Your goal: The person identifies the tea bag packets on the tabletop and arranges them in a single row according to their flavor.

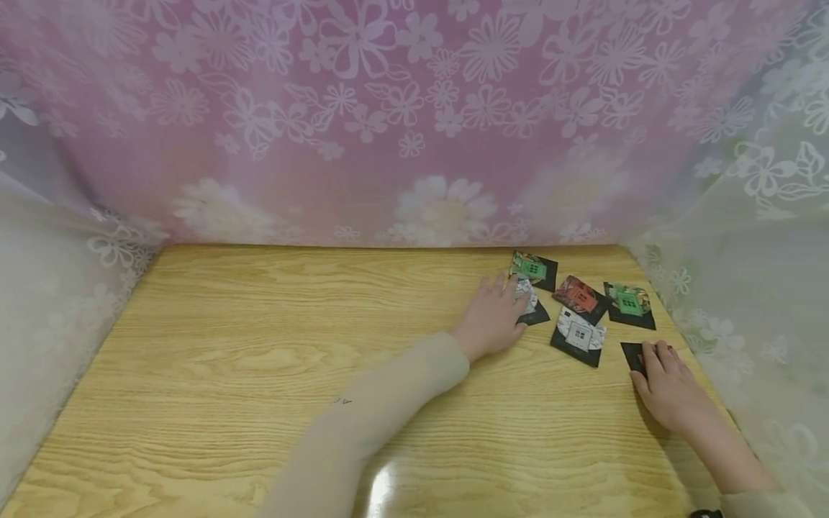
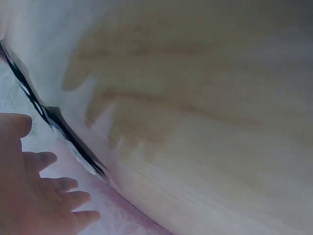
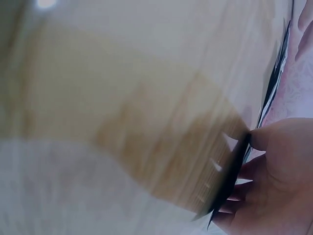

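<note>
Plainly: one grip, one spread

Head view: at the far right of the worktop [image 1: 259, 360], the left hand [image 1: 495, 316] lies partly over a white-and-black packet [image 1: 534, 314] that juts out to its right — that hand is much the nearer. The right hand [image 1: 673, 388] covers a red-and-black packet [image 1: 632, 354] by the right edge. Four more packets [image 1: 578, 338] lie between and beyond.

Left wrist view: fingers extended and apart; contact can't be told.

Right wrist view: thumb and fingers grip the dark packet, seen edge-on — its long line slanting across the fingertips.
</note>
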Tool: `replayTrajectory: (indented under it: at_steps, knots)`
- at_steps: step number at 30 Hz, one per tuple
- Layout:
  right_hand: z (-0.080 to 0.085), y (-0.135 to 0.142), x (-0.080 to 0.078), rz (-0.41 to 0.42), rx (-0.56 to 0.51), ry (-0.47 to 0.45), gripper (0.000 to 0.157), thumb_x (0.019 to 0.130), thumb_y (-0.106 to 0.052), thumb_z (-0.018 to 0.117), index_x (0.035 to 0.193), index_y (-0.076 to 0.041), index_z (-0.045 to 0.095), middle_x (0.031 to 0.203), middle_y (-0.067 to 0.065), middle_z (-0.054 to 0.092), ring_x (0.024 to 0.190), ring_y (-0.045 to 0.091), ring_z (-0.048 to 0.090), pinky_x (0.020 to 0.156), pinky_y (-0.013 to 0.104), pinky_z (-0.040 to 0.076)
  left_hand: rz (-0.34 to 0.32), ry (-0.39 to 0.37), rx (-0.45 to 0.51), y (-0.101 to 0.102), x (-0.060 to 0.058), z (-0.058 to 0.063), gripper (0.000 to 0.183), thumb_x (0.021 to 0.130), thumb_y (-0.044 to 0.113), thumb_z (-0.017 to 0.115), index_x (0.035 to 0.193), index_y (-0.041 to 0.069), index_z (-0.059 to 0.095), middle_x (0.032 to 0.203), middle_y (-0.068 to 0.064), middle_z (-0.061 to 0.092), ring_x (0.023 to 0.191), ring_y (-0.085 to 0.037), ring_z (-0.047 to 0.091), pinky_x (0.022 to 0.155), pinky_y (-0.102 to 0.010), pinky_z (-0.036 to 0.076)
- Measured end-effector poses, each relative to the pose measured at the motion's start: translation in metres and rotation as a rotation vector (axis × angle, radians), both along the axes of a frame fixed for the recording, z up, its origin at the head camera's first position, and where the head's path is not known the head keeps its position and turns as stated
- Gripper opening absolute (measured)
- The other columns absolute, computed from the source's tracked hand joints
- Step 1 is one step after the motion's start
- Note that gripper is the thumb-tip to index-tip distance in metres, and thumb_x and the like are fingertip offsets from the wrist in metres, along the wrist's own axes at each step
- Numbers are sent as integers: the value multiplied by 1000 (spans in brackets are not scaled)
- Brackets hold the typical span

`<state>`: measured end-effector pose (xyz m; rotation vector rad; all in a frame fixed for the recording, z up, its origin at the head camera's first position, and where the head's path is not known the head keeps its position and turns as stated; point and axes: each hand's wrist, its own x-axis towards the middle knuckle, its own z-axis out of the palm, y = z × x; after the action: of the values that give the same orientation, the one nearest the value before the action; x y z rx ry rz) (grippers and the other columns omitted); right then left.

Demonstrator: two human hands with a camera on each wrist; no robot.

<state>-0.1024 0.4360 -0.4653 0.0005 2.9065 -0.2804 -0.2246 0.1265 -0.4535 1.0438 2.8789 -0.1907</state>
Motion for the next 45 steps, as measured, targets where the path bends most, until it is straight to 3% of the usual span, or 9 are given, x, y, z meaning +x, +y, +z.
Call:
replayTrajectory:
  at_steps: [4, 10, 18, 26, 36, 45]
  knots:
    - [-2, 0, 0, 3, -3, -3, 69, 118, -27, 31, 157, 26, 10, 157, 57, 2, 150, 70, 2, 124, 79, 11, 3, 3, -40, 11, -3, 0, 68, 113, 57, 32, 173, 30, 15, 181, -6, 12, 168, -28, 14, 139, -47, 17]
    - [-2, -1, 1, 3, 8, 3, 68, 118, -26, 32, 157, 26, 10, 157, 57, 3, 150, 70, 2, 125, 79, 11, -49, 15, -99, 22, -1, -2, 65, 114, 54, 29, 173, 28, 17, 181, -6, 14, 168, -25, 15, 139, -43, 19]
    - [-2, -2, 2, 10, 23, 27, 67, 117, -24, 33, 156, 26, 12, 157, 58, 6, 150, 71, 6, 125, 78, 13, -85, 8, -151, 19, 6, 1, 59, 117, 45, 24, 173, 29, 15, 181, -4, 12, 168, -24, 15, 139, -39, 20]
    - [-1, -2, 2, 5, 19, 5, 69, 118, -27, 30, 158, 25, 8, 158, 56, 1, 151, 69, 0, 126, 77, 9, -136, -95, -99, 5, 2, 0, 56, 117, 28, 17, 173, 29, 11, 182, -4, 3, 169, -22, 6, 139, -35, 14]
    - [-1, -1, 2, 18, 19, 19, 68, 118, -25, 30, 157, 26, 9, 157, 57, 3, 150, 70, 2, 126, 77, 8, -236, -106, -103, -31, -8, -7, 58, 117, 27, 22, 173, 23, 9, 182, -1, 2, 168, -17, 4, 139, -33, 12]
    - [-4, 0, 2, 19, 20, 39, 67, 117, -23, 33, 156, 27, 12, 156, 58, 7, 150, 71, 6, 125, 78, 11, -272, -109, -60, -75, -5, -5, 60, 116, 23, 28, 173, 14, 10, 181, -3, 8, 168, -18, 9, 139, -34, 16]
